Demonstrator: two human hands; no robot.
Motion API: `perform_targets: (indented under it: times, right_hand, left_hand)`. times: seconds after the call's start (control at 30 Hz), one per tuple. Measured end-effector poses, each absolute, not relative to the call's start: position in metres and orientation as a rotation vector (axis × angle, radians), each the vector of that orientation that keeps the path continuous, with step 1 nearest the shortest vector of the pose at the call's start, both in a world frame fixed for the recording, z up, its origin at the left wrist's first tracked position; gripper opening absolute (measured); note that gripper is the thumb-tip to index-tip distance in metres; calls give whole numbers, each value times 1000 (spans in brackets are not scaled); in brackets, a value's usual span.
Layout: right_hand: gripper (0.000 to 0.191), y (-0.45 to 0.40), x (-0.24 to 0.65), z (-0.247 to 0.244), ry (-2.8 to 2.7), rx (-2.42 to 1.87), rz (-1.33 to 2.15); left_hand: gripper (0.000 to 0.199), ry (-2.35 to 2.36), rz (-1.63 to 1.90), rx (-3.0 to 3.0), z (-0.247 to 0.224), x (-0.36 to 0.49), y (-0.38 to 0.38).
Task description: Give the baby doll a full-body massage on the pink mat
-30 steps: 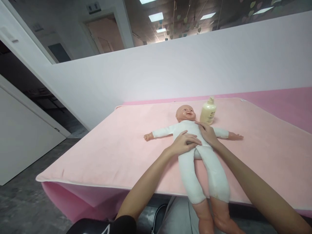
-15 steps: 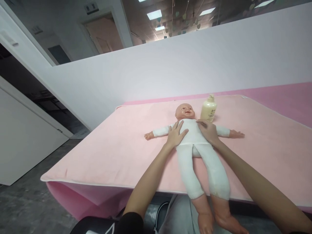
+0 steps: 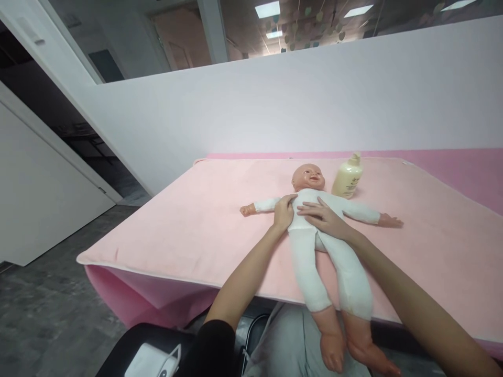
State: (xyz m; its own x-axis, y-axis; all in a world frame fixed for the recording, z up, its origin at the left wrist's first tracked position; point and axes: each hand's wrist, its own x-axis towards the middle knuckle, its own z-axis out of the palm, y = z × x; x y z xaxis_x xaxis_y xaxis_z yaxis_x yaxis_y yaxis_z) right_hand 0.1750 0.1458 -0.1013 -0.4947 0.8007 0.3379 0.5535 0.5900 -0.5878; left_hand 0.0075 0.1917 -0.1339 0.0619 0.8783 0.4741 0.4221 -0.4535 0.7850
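Note:
A baby doll (image 3: pixel 304 217) in a white cloth body lies on its back, its bare feet hanging past the near table edge. My left hand (image 3: pixel 283 212) is at the doll's side below the shoulder, fingers together and curled against the torso; its thumb is hard to make out. Flat across the middle of the chest lies my right hand (image 3: pixel 324 217), with its fingers stretched out and slightly apart. A pale yellow pump bottle (image 3: pixel 347 178) stands beside the doll's head, beyond my right hand.
A pink blanket (image 3: pixel 176 220) covers the table, over a darker pink cloth (image 3: pixel 463 175). Behind it rises a white partition (image 3: pixel 275 110). At lower left are a black chair seat (image 3: pixel 118 348) and a white device (image 3: pixel 151 361) with a cable.
My right hand has moved from the doll's shoulder side onto mid-chest, fingers spreading. My left hand has gone from spread on the chest to curled at its side. The view has shifted slightly.

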Motion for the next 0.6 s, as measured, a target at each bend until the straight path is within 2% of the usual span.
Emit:
perform_targets:
  times: [0.27, 0.47, 0.6]
  right_hand:
    - [50, 155, 178, -105, -2280, -1555, 178]
    - [54, 156, 177, -104, -2211, -1722, 149]
    - [68, 162, 187, -110, -2039, -1801, 188]
  left_hand:
    - [43, 1263, 1378, 1915, -133, 8, 191]
    - [46, 1255, 1371, 1917, -135, 8, 192]
    - [44, 1254, 1383, 1913, -135, 7, 192]
